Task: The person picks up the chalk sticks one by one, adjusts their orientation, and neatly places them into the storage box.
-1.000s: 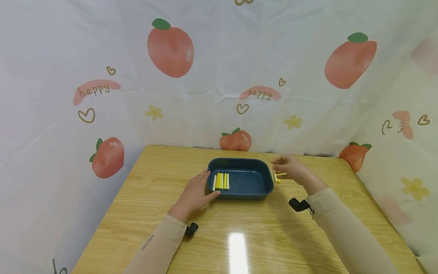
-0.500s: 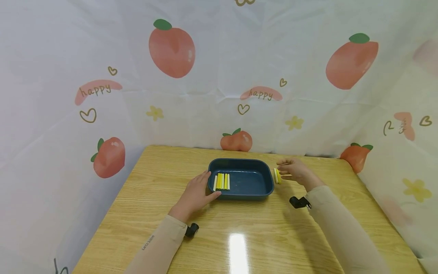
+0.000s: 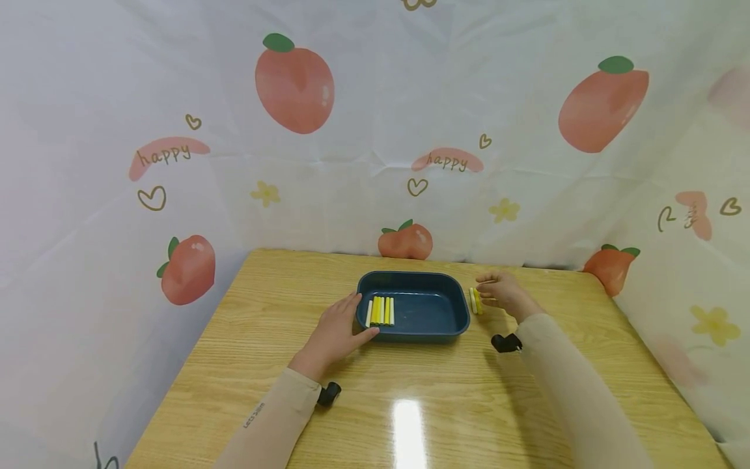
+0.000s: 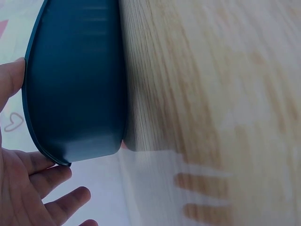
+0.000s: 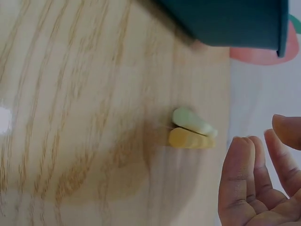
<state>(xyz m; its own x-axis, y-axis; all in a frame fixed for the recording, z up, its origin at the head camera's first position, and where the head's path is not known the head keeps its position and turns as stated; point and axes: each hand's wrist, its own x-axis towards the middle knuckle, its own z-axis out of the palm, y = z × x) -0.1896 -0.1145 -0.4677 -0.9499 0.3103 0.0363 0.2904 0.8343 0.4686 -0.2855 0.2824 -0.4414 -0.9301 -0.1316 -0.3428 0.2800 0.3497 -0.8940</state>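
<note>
A dark blue rectangular tray (image 3: 424, 314) sits on the wooden table. Several white and yellow chalk sticks (image 3: 381, 311) lie side by side in its left end. My left hand (image 3: 331, 332) rests at the tray's left end, thumb at the front rim; the left wrist view shows its fingers (image 4: 68, 205) extended, some touching the rim. Right of the tray, a white chalk stick (image 5: 193, 121) and a yellow one (image 5: 190, 139) lie together on the table. My right hand (image 3: 508, 296) hovers just beside them, fingers loosely bent, nothing between fingers and thumb.
The wooden table (image 3: 281, 286) extends to a white fruit-print cloth (image 3: 351, 130) hanging behind it. More cloth hangs along both sides. A glare patch (image 3: 408, 433) marks the table's front part.
My right hand has shifted slightly right, away from the tray, and the chalk sticks beside it show more fully. The left hand and the tray have stayed in place.
</note>
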